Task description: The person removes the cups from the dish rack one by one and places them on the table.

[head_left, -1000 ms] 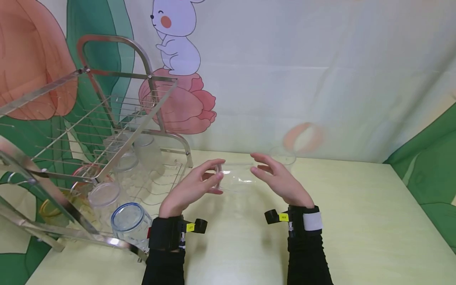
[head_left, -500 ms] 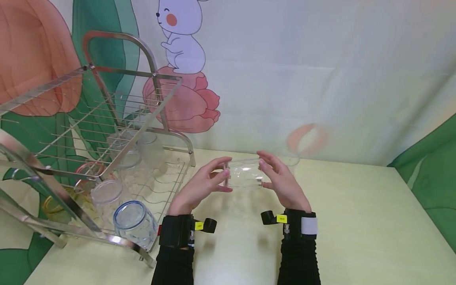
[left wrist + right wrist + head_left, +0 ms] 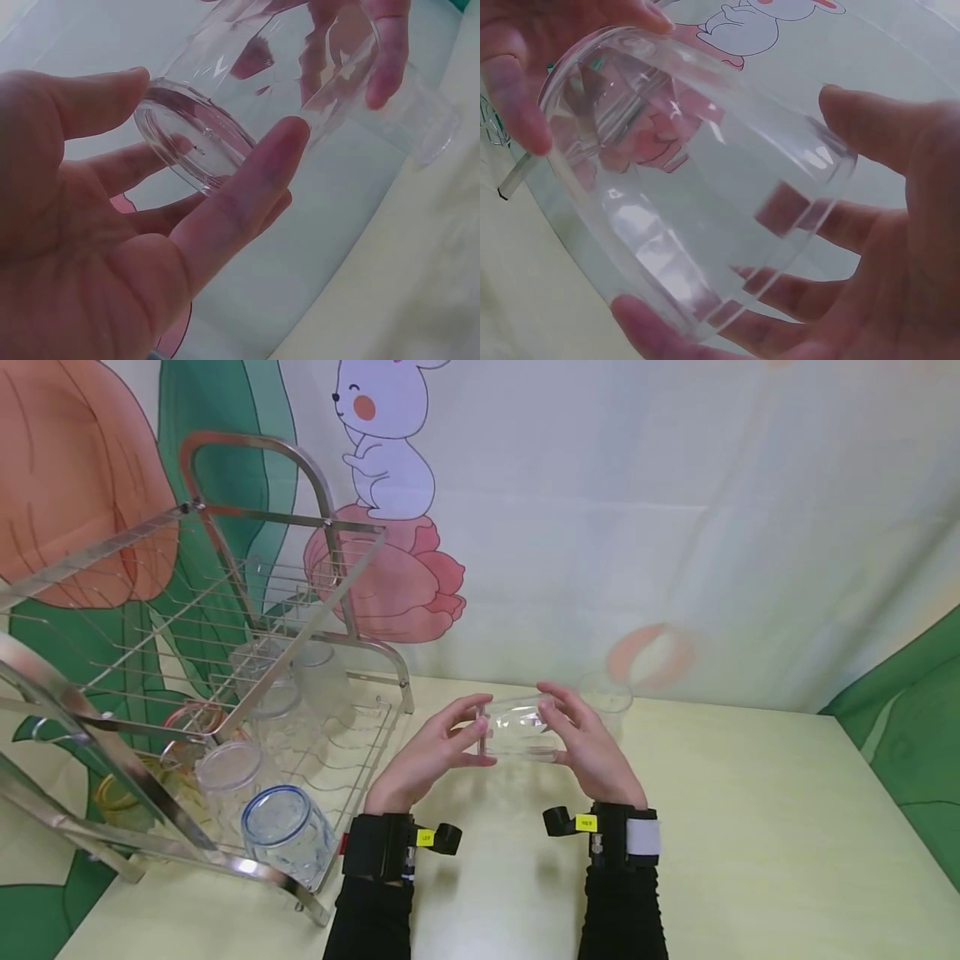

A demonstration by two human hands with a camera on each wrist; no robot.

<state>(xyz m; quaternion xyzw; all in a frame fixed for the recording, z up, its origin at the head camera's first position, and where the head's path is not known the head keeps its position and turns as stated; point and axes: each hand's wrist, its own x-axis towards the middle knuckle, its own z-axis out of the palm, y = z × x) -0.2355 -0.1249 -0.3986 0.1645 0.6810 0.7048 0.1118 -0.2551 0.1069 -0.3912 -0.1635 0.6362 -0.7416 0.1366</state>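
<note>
A clear drinking glass (image 3: 517, 727) lies sideways in the air above the table, between both hands. My left hand (image 3: 433, 750) holds its left end, with thumb and fingertips spread round the edge; in the left wrist view a thick round end (image 3: 196, 139) faces the palm. My right hand (image 3: 588, 747) grips the other end, the thumb on one side and the fingers curled round the other. The right wrist view shows the see-through wall (image 3: 697, 165) with fingers visible through it. A second clear glass (image 3: 604, 695) stands behind the right hand, near the back wall.
On the left stands a two-tier metal dish rack (image 3: 360, 572). Its lower tier holds several upturned glasses, among them a blue-rimmed one (image 3: 279, 817) at the front and a yellow one (image 3: 123, 802). A patterned curtain (image 3: 570, 527) hangs behind the pale table (image 3: 750, 827).
The right hand has come in from the right and taken hold of the glass's right end. The left hand keeps its hold, and the glass has tilted slightly.
</note>
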